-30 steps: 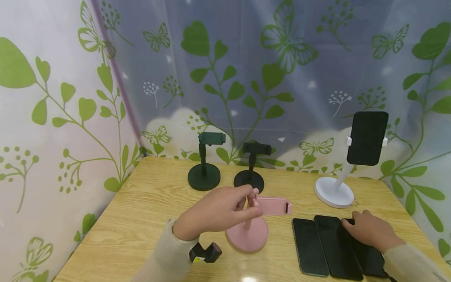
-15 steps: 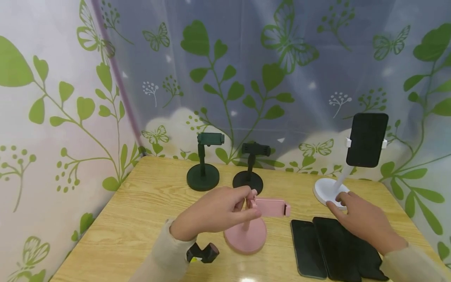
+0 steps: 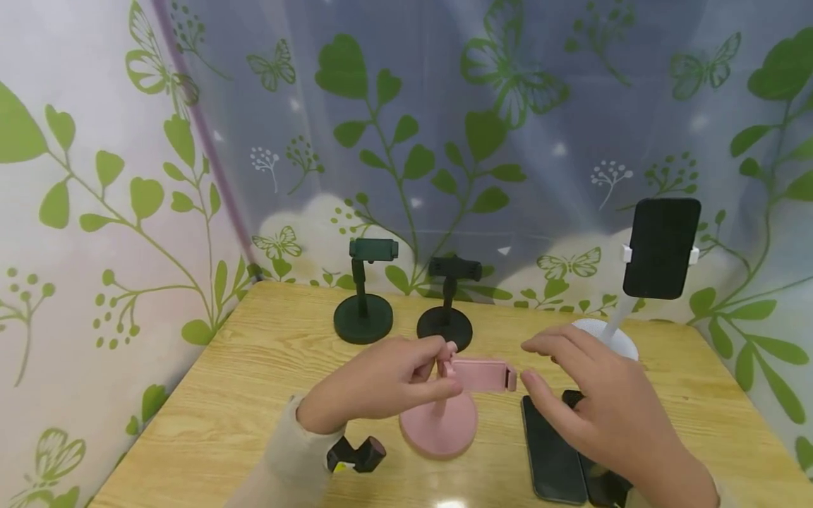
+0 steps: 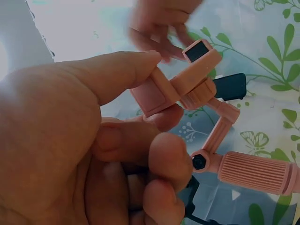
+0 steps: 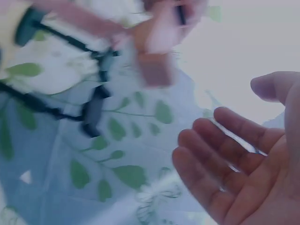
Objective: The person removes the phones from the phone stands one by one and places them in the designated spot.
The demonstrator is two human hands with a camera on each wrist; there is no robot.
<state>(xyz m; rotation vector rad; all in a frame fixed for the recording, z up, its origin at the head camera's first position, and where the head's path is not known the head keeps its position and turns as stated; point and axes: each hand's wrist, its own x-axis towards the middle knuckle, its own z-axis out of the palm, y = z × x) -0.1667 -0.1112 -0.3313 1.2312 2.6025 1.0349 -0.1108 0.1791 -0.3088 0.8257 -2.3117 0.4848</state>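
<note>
Fingers, left hand [image 3: 375, 384]: thumb and index pinch the left end of the pink stand [image 3: 438, 427] at its clamp [image 3: 484, 375]; the other fingers curl below.
Fingers, right hand [image 3: 600, 409]: apart and slightly bent, holding nothing, near the clamp's right end with a gap between.
Pink stand: upright on the wooden surface [image 3: 248, 374], well in from the left edge, nearer than the black stand [image 3: 444, 328].
Dark phones [image 3: 551, 451]: flat toward the surface's right edge, partly hidden by the right hand.
White stand [image 3: 621, 346]: near the far right corner, bearing a raised phone [image 3: 663, 247].
Green stand [image 3: 363, 319]: by the far edge, toward the far left corner.
Black stand: by the far edge, between green and white.
Cloth [image 3: 444, 70]: behind the far edge, printed with leaves and butterflies.
</note>
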